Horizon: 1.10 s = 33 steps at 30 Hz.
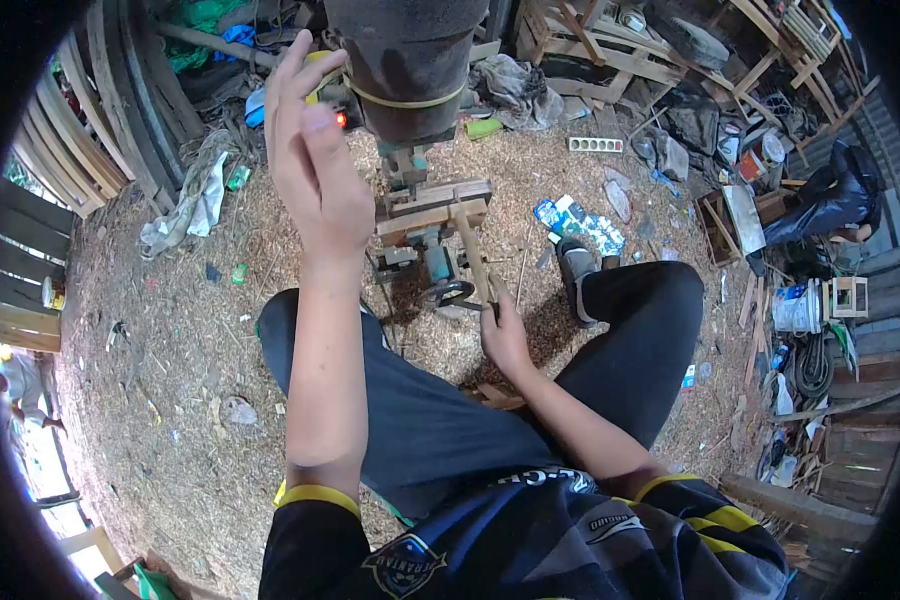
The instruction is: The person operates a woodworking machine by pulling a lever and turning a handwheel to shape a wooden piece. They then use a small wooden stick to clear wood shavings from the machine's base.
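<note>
My left hand [320,165] is raised at the upper left with its fingers stretched out, nothing visible in it. Beside it hangs or stands a large dark bucket-like vessel [408,70] with a yellow band; a small red light [341,120] glows near the thumb. My right hand [505,335], low between the knees, is closed around the near end of a slim wooden stick [470,245]. The stick's far end lies against a wooden block [415,222] on a greenish machine [438,262]. A black handwheel [450,292] sits just left of my right hand.
Wood shavings cover the ground [190,400]. A power strip [595,145] and a blue-white packet [580,225] lie right of the machine. Planks [110,110] lean at left, and a wooden frame [610,60] stands behind. A person's legs [820,200] show at far right.
</note>
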{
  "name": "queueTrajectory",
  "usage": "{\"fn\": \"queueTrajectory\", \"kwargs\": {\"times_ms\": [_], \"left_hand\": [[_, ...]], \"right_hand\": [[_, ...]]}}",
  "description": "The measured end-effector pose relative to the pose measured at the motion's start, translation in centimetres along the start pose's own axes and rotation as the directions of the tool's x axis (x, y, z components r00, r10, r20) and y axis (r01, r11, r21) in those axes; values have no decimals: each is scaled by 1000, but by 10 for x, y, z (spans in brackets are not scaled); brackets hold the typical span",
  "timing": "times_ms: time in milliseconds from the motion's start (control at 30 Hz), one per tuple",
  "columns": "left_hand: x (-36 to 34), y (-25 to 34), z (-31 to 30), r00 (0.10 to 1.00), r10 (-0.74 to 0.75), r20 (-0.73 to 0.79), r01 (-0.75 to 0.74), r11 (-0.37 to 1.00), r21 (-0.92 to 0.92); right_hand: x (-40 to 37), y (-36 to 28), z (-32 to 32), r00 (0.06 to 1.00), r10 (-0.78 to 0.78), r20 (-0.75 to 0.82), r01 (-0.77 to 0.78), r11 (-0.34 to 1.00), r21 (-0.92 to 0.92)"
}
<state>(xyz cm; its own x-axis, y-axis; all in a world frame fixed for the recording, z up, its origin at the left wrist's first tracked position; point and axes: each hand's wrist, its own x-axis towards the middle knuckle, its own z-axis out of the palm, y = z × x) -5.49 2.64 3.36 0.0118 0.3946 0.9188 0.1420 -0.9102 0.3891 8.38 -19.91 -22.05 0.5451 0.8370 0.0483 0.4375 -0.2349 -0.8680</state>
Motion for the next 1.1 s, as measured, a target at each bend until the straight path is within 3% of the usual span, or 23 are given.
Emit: {"fn": "queueTrajectory", "kwargs": {"times_ms": [100,200,233,267,433,533,667,700,800,900,1100], "left_hand": [[-1,1,-4,1000,1,1,-1,999,45],[-4,2,-6,1000,-14,-12,15,998,56],[-5,1,-6,1000,-17,-18,18,998,65],[-5,1,-6,999,-20,-25,22,997,74],[-8,1,-13,999,-40,-11,41,994,101],[-10,-4,-15,999,-45,-19,46,996,78],[-11,-8,-12,999,-39,-28,41,997,69],[-10,-8,-12,999,-37,-14,38,995,94],[-9,-5,-11,999,-38,8,37,991,132],[-8,-3,-8,999,-44,-3,44,993,111],[-6,-7,-7,999,-52,-12,53,993,108]], "right_hand": [[-3,-10,6,999,21,24,-20,998,-62],[-5,-35,12,944,217,248,-203,976,-82],[-8,-32,22,973,9,231,8,997,-74],[-12,-34,26,956,48,288,-16,993,-113],[-18,-35,26,982,52,183,-44,998,-44],[-5,-32,33,968,74,239,-47,992,-117],[-12,-25,42,981,-58,184,58,998,7],[-9,-35,34,966,63,249,-66,998,2],[-3,-45,28,946,157,284,-187,979,82],[-1,-40,33,952,63,300,-103,988,119],[3,-31,46,959,116,260,-165,970,178]]}}
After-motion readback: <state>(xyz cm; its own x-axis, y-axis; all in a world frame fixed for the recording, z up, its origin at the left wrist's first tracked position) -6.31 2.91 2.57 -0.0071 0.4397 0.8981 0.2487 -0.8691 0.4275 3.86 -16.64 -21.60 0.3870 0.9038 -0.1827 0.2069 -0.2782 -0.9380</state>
